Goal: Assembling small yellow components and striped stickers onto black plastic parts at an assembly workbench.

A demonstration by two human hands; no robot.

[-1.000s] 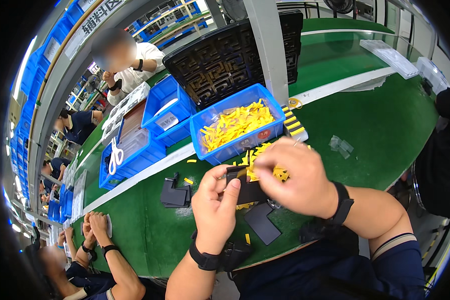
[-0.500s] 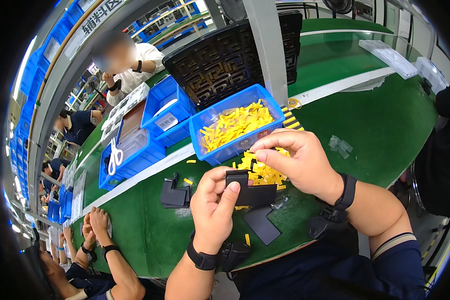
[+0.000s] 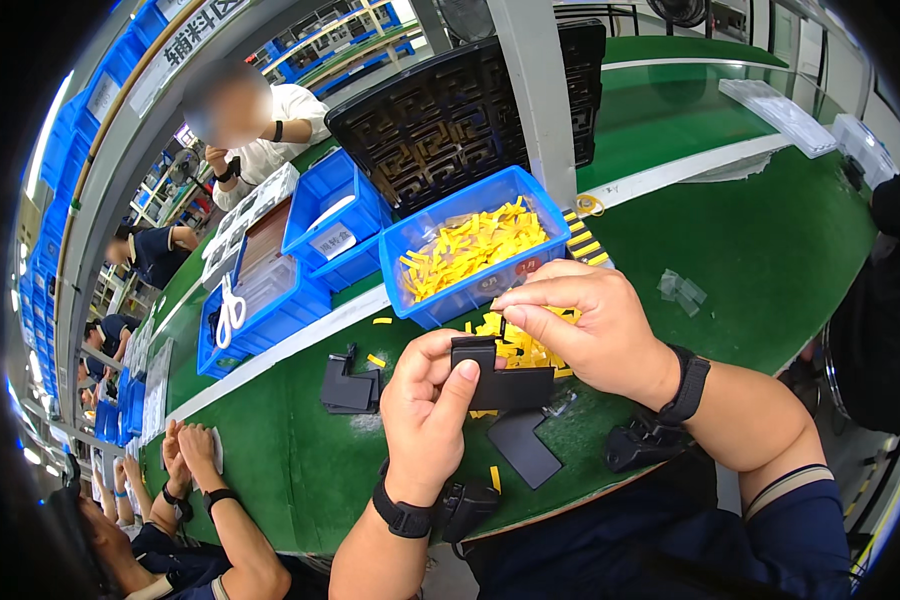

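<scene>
My left hand (image 3: 422,415) grips a flat black L-shaped piece (image 3: 518,391), thumb on its front face. Above that piece, my right hand (image 3: 610,330) is closed in a pinch. A tiny dark bit (image 3: 497,305) shows at its fingertips, too small to name. Behind both hands lies a heap of yellow strips (image 3: 526,352), partly covered by the right hand. On the table below the held piece rests another dark L-shaped piece (image 3: 526,452). Several similar black pieces (image 3: 349,390) are stacked left of my left hand.
A blue bin (image 3: 440,318) full of yellow strips stands beyond my hands, beside a grey post (image 3: 535,110). More blue bins (image 3: 305,312), with white scissors (image 3: 231,314), are farther left. A co-worker's hands (image 3: 196,450) rest at the left table edge. Clear scraps (image 3: 681,293) lie right.
My right hand has shifted slightly left, its pinched fingertips a little nearer the black piece. My left hand and the piece stay nearly still.
</scene>
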